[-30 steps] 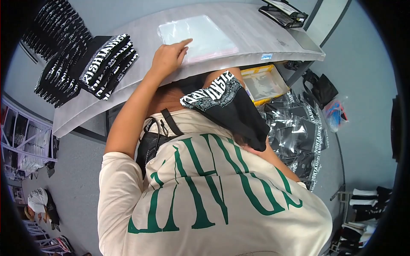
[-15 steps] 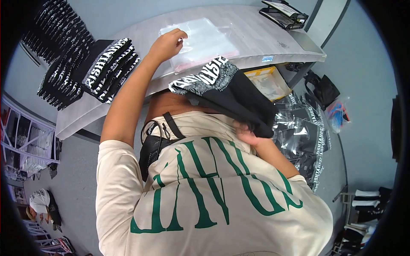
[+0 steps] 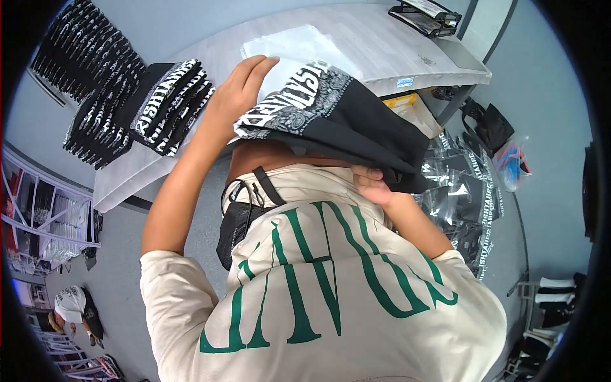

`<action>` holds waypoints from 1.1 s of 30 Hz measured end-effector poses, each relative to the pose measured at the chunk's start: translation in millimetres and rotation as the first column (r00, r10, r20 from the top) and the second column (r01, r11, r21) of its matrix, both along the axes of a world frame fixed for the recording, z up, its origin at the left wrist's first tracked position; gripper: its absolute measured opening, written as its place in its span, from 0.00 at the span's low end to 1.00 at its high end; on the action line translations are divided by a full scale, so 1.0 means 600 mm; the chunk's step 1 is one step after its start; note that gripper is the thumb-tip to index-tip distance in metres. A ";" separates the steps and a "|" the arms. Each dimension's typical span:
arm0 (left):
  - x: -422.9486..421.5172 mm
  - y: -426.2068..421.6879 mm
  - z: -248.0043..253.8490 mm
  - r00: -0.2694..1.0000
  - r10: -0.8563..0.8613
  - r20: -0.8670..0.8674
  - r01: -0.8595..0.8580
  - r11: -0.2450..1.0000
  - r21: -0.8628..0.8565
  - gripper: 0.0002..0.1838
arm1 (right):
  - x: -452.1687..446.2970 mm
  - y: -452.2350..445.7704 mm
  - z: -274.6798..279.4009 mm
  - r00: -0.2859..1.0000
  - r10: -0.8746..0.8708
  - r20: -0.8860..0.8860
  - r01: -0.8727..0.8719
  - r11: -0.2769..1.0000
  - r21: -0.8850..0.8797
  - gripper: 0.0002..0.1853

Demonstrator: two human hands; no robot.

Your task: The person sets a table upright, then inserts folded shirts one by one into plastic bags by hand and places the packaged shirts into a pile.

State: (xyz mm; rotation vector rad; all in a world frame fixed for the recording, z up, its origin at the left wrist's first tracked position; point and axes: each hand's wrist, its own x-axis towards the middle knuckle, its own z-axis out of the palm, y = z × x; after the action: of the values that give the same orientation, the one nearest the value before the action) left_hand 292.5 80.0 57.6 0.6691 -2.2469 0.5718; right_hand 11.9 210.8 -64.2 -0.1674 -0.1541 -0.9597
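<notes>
Right of centre, the right hand point(image 3: 372, 184) grips the plain end of a black bandana-print garment point(image 3: 375, 121) spanning mid-frame. It looks light, soft and floppy, best held at both ends. Upper left of centre, the left hand point(image 3: 235, 95) extends its fingers beside the lettering; its grip is unclear.

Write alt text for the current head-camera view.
A person's right hand holds a black cloth garment with white lettering; the left hand is beside its printed end. Translucent flat plastic sheets lie on a pale grey table, right of stacked folded black garments.
</notes>
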 end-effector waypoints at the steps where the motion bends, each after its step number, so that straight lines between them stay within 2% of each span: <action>1: -0.001 0.021 0.003 0.999 -0.017 -0.029 0.019 0.998 0.055 0.32 | -0.004 0.000 -0.009 1.000 0.002 0.001 -0.002 1.000 0.001 0.15; 3: 0.005 0.043 0.004 0.997 -0.034 -0.063 0.040 0.993 0.110 0.33 | -0.012 -0.001 -0.022 0.997 -0.070 0.033 0.071 0.997 -0.032 0.17; 4: 0.007 0.048 0.002 0.999 -0.041 -0.006 0.041 0.993 0.114 0.33 | -0.011 0.001 -0.014 0.997 -0.071 0.029 0.072 0.997 -0.033 0.17; 5: 0.008 0.053 0.001 0.998 -0.049 0.051 0.042 0.992 0.118 0.34 | -0.011 0.006 -0.001 0.994 -0.113 0.004 0.113 0.993 0.025 0.18; 7: 0.003 0.061 -0.010 0.997 -0.071 0.021 0.068 0.989 0.134 0.34 | -0.016 0.009 0.004 0.988 -0.154 -0.031 0.156 0.985 0.079 0.19; 9: 0.001 0.069 -0.014 0.991 -0.134 0.013 0.128 0.972 0.195 0.30 | -0.018 0.005 -0.010 0.963 -0.258 -0.082 0.259 0.966 0.012 0.22; 10: -0.005 0.067 -0.023 0.989 -0.145 -0.021 0.146 0.981 0.131 0.27 | -0.017 0.004 -0.003 0.963 -0.257 -0.083 0.259 0.966 0.011 0.22; 12: -0.010 0.066 -0.035 0.987 -0.157 -0.024 0.159 0.974 0.160 0.25 | -0.011 0.005 0.013 0.910 -0.370 -0.188 0.389 0.918 0.076 0.18; 15: -0.018 0.065 -0.045 0.982 -0.175 -0.064 0.184 0.966 0.184 0.22 | -0.014 -0.006 -0.013 0.914 -0.346 -0.213 0.357 0.934 0.014 0.15; 17: -0.023 0.066 -0.031 0.999 -0.043 -0.014 0.044 0.995 0.094 0.20 | -0.007 -0.013 -0.004 0.890 -0.356 -0.285 0.375 0.927 0.013 0.12; 19: -0.024 0.052 -0.026 0.999 -0.011 -0.041 0.012 0.999 0.034 0.20 | -0.009 -0.024 -0.020 0.939 -0.309 -0.149 0.317 0.948 0.029 0.20; 21: -0.029 0.038 -0.028 0.998 0.017 -0.068 -0.018 1.000 -0.019 0.19 | -0.011 -0.032 -0.025 0.939 -0.316 -0.139 0.325 0.944 0.053 0.19; 23: -0.042 0.031 -0.038 0.980 -0.057 -0.190 0.081 0.990 0.118 0.18 | -0.012 -0.038 -0.027 0.938 -0.319 -0.134 0.331 0.940 0.082 0.18; 27: -0.061 0.026 -0.039 0.978 -0.084 -0.190 0.103 0.990 0.091 0.17 | -0.001 -0.038 -0.009 0.921 -0.361 -0.149 0.374 0.924 0.073 0.16; 29: -0.074 0.036 -0.032 0.951 -0.255 -0.177 0.272 0.960 0.074 0.17 | 0.004 -0.037 -0.007 0.908 -0.387 -0.162 0.398 0.916 0.047 0.16; 32: -0.095 0.064 -0.021 0.928 -0.340 -0.152 0.355 0.931 0.086 0.14 | 0.011 -0.039 -0.007 0.888 -0.417 -0.195 0.424 0.906 -0.004 0.17; 33: -0.094 0.066 -0.015 0.928 -0.339 -0.154 0.355 0.931 0.086 0.14 | 0.014 -0.035 0.000 0.857 -0.440 -0.267 0.473 0.878 0.070 0.17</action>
State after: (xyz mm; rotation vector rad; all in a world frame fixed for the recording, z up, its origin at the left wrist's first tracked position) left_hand 236.0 119.9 48.4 0.3367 -2.2090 0.2178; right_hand 20.0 189.7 -64.1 -0.2026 0.1891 -1.4130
